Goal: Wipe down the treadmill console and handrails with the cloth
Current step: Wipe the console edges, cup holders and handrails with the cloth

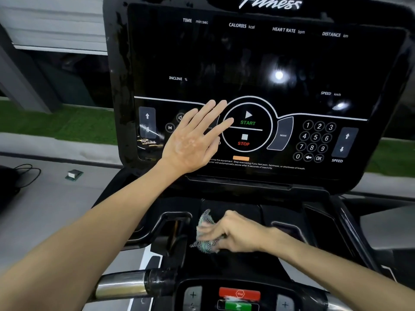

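Observation:
The black treadmill console (258, 59) fills the upper view, with START and STOP buttons and a number keypad. My left hand (195, 138) lies flat with straight fingers on the console's lower left panel, beside the START circle. Below it, my right hand (238, 232) grips a bunched checkered teal cloth (205, 232) against the dark tray (238, 261) under the console; this hand is blurred. A chrome handrail (122, 286) with a black end runs along the bottom left.
A red stop button (239, 293) and a green button (238, 306) sit on the lower bar at the bottom centre. A cup-holder recess (173, 227) lies left of the cloth. Grey floor, a cable (24, 173) and green turf lie beyond on the left.

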A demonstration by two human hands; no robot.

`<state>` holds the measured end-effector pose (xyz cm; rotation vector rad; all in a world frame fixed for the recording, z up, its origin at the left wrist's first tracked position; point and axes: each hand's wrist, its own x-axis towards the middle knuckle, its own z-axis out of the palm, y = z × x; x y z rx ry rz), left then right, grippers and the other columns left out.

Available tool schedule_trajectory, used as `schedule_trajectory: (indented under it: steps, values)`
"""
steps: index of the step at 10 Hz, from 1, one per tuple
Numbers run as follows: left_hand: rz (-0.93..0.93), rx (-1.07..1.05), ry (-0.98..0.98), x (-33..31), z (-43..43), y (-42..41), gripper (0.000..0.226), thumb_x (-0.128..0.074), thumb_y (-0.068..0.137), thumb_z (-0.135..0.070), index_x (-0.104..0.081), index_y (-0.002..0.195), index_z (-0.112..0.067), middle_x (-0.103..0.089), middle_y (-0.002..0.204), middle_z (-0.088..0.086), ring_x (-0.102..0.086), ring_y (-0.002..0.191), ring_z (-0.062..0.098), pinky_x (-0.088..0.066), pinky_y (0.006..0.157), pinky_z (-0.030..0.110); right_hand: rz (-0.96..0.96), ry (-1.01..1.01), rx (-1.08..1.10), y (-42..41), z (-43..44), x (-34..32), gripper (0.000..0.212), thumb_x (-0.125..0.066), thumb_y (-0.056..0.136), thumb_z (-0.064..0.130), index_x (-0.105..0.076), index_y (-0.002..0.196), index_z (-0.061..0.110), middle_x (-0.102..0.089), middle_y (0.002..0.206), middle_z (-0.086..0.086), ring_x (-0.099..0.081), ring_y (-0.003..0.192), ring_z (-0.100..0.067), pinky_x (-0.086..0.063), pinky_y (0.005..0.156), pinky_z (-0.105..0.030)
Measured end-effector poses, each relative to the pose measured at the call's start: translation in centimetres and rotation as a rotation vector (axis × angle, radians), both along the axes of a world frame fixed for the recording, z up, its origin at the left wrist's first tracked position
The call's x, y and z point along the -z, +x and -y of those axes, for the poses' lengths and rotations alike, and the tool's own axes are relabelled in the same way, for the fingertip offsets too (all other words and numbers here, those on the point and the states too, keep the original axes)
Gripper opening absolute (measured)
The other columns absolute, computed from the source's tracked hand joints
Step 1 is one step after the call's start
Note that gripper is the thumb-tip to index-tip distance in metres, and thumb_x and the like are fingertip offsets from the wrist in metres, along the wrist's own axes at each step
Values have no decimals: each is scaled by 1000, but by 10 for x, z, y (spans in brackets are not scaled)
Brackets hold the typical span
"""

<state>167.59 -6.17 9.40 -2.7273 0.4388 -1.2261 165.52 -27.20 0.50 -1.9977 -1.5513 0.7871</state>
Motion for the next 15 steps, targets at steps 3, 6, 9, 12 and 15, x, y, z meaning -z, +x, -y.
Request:
schedule_trajectory:
  steps: [3, 6, 9, 12, 15]
  values:
    - [11, 11, -7, -1, -1, 0, 47, -49, 97, -18, -44, 144, -16, -35, 155, 16, -33, 144, 32, -31, 113, 45, 24, -114, 75, 19, 89, -13, 44, -64, 86, -1, -63, 125, 19, -52, 136, 8, -40, 127, 10, -36, 109, -19]
    - [12, 6, -5, -2, 1, -1, 48, -50, 96, -18, -45, 143, -15, -35, 155, 16, -34, 143, 31, -31, 113, 45, 298, 6, 262, 40, 63, -3, 41, -60, 90, 5, -61, 129, 20, -50, 141, 4, -44, 131, -7, -31, 110, -15]
    - [3, -1, -3, -1, 1, -1, 48, -50, 96, -19, -45, 144, -16, -34, 155, 16, -32, 144, 31, -29, 115, 45, 129, 214, 340, 9, -16, 2, 30, -71, 83, 14, -70, 113, 16, -68, 119, 2, -44, 120, 11, -38, 106, -18]
    - [6, -2, -2, -2, 1, -1, 47, -47, 97, -20, -46, 144, -15, -35, 155, 16, -32, 144, 31, -27, 116, 44, -69, 81, 205, -8, -8, -3, 30, -83, 73, 17, -75, 102, 10, -71, 108, 2, -60, 107, 5, -43, 99, -13]
    - [-3, 1, 6, -2, 0, -2, 47, -48, 96, -19, -47, 143, -15, -35, 155, 16, -32, 144, 31, -29, 115, 44, -168, -65, 155, -2, 42, -21, 29, -73, 83, 8, -71, 112, 12, -66, 120, 1, -54, 113, 10, -41, 102, -14]
